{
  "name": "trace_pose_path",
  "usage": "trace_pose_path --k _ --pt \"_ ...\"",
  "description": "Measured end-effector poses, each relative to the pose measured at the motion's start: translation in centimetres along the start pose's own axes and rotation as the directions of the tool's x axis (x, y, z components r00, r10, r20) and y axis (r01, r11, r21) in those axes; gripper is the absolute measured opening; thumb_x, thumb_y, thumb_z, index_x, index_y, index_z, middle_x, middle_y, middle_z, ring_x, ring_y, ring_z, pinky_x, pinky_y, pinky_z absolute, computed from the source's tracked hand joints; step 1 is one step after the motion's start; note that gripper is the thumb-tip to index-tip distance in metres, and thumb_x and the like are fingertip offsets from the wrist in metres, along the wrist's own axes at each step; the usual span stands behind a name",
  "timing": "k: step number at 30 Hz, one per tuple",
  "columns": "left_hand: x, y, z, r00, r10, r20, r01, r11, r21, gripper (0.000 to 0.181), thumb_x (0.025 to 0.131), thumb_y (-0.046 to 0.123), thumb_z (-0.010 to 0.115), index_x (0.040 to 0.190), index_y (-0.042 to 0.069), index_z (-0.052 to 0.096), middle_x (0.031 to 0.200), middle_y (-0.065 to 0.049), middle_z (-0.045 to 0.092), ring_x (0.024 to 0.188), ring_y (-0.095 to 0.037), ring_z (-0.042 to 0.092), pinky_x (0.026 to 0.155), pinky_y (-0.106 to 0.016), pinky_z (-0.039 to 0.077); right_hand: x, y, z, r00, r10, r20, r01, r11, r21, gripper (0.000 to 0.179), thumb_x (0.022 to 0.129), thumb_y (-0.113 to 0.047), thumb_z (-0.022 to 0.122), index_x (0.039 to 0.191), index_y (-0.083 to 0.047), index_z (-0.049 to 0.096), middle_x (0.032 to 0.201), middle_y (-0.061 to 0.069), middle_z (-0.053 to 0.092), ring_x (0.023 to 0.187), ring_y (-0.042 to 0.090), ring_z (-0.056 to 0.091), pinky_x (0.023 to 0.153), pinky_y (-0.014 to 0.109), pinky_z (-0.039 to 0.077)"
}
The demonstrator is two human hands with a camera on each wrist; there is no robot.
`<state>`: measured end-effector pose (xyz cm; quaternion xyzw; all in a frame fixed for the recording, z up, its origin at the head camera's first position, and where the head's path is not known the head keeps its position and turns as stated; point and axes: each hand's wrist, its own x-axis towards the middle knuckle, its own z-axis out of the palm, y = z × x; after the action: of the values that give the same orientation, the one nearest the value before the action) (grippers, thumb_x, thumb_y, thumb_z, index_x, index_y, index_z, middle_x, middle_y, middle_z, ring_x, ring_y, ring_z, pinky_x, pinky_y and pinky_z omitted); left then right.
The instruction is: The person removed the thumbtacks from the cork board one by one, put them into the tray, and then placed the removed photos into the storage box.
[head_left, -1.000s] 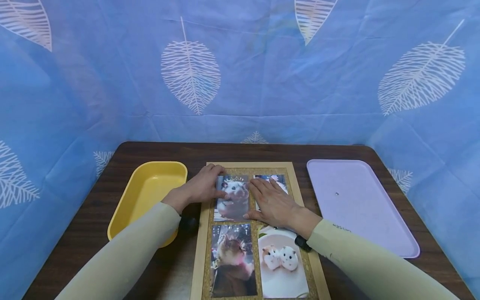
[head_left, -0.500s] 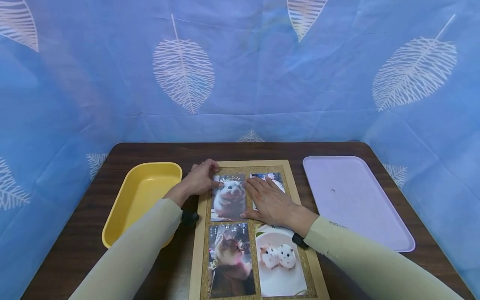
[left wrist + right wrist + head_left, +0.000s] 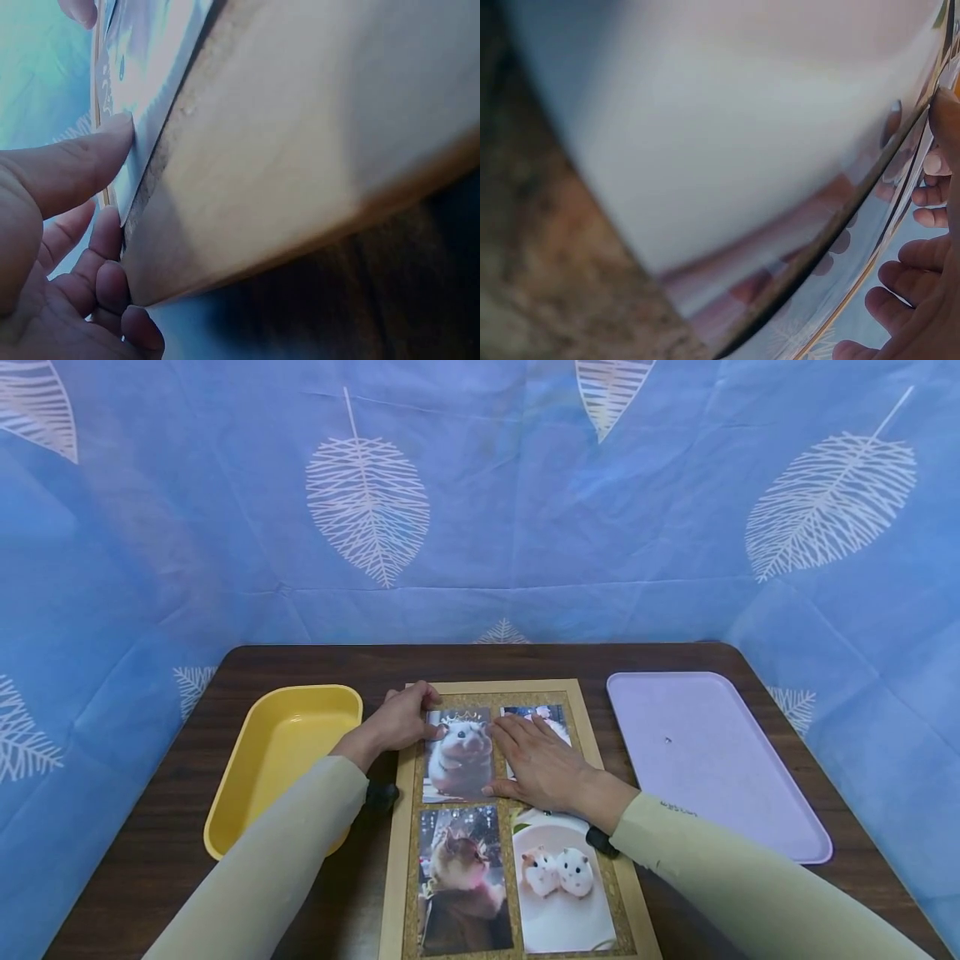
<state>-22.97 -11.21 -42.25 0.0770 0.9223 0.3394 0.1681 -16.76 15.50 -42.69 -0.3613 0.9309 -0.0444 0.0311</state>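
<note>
Flat at the upper left of the wood-framed corkboard (image 3: 510,687), between both hands: the crowned hamster photo (image 3: 459,768), long axis running away from the body. Closest to its upper-left corner, the left hand (image 3: 399,717), thumb resting on the photo's edge, apart from loosely bent fingers, no pinch visible. Toward its lower-right corner, the thumb of the right hand (image 3: 547,770), flat with fingers straight across the upper-right photo (image 3: 553,714). Visible only in the left wrist view: fingertips against the frame's outer corner.
</note>
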Motion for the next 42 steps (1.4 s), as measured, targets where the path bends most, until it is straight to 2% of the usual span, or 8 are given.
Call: trace_pose_path --k 12,20,23,26,30,33,37,42 --pt "0.09 0.26 0.05 1.0 0.03 -0.001 -0.03 0.995 0.098 0.048 0.096 0.021 0.08 0.139 0.014 0.059 0.135 -0.012 0.06 0.131 -0.034 0.044 0.114 -0.054 0.041 0.03 -0.04 0.16 1.0 0.004 0.005 -0.004 1.0 0.009 0.091 0.101 -0.064 0.059 0.163 -0.003 0.036 0.167 0.021 0.038 0.156 0.038 0.035 0.126 0.062 0.028" --pt "-0.01 0.6 -0.17 0.999 0.038 0.019 -0.039 0.995 0.094 0.034 0.097 0.022 0.079 0.127 0.011 0.065 0.126 -0.01 0.06 0.12 -0.03 0.049 0.103 -0.049 0.048 -0.03 -0.08 0.2 1.0 0.005 0.01 -0.005 1.0 -0.007 0.091 0.101 -0.065 0.058 0.163 -0.003 0.035 0.168 0.02 0.037 0.156 0.038 0.034 0.126 0.061 0.028" --pt "-0.05 0.51 -0.36 0.998 0.051 0.023 -0.051 0.999 0.003 0.031 0.098 0.019 0.078 0.124 0.012 0.063 0.122 -0.01 0.061 0.11 -0.028 0.052 0.096 -0.044 0.049 -0.05 -0.13 0.22 1.0 -0.001 0.001 0.001 1.0 -0.011 0.091 0.101 -0.065 0.058 0.163 -0.003 0.035 0.167 0.02 0.037 0.156 0.038 0.035 0.126 0.061 0.028" --pt "-0.15 0.47 -0.54 0.997 0.067 0.027 -0.062 0.986 -0.156 0.034 0.098 0.015 0.077 0.128 0.014 0.06 0.123 -0.011 0.061 0.104 -0.028 0.056 0.091 -0.041 0.05 -0.1 -0.17 0.15 1.0 -0.003 -0.008 0.003 1.0 -0.007 0.092 0.1 -0.065 0.06 0.163 -0.002 0.034 0.167 0.021 0.038 0.156 0.038 0.035 0.126 0.061 0.028" --pt "-0.34 0.57 -0.63 0.996 0.08 0.027 -0.065 0.932 -0.355 0.043 0.099 0.005 0.073 0.135 0.015 0.054 0.131 -0.013 0.056 0.108 -0.031 0.057 0.091 -0.039 0.052 -0.17 -0.2 0.04 1.0 -0.002 -0.003 0.002 1.0 -0.011 0.093 0.101 -0.064 0.059 0.164 -0.002 0.033 0.167 0.021 0.037 0.156 0.038 0.034 0.127 0.061 0.027" --pt "-0.32 0.51 -0.55 0.995 0.096 0.016 -0.08 0.894 -0.442 0.04 0.098 -0.002 0.07 0.131 0.012 0.053 0.131 -0.014 0.053 0.108 -0.031 0.055 0.088 -0.036 0.052 -0.16 -0.18 0.16 1.0 -0.002 -0.002 0.002 1.0 -0.014 0.092 0.102 -0.064 0.058 0.164 -0.002 0.032 0.167 0.021 0.036 0.156 0.038 0.034 0.127 0.06 0.027" --pt "-0.46 0.35 -0.58 0.994 0.108 0.005 -0.092 0.872 -0.48 0.023 0.1 -0.003 0.068 0.12 0.008 0.06 0.124 -0.013 0.056 0.101 -0.029 0.056 0.083 -0.035 0.052 -0.13 -0.24 0.24 1.0 -0.007 -0.014 0.006 1.0 -0.021 0.092 0.102 -0.064 0.058 0.163 -0.001 0.034 0.167 0.021 0.038 0.155 0.038 0.036 0.126 0.061 0.028" --pt "-0.64 0.34 -0.67 0.998 0.062 0.001 -0.054 0.883 -0.467 0.017 0.1 0.002 0.069 0.116 0.008 0.069 0.121 -0.013 0.06 0.101 -0.029 0.056 0.084 -0.036 0.051 -0.19 -0.4 0.13 1.0 -0.006 -0.019 0.005 0.999 -0.035 0.092 0.102 -0.065 0.057 0.163 -0.001 0.034 0.166 0.021 0.039 0.155 0.038 0.036 0.126 0.061 0.028"
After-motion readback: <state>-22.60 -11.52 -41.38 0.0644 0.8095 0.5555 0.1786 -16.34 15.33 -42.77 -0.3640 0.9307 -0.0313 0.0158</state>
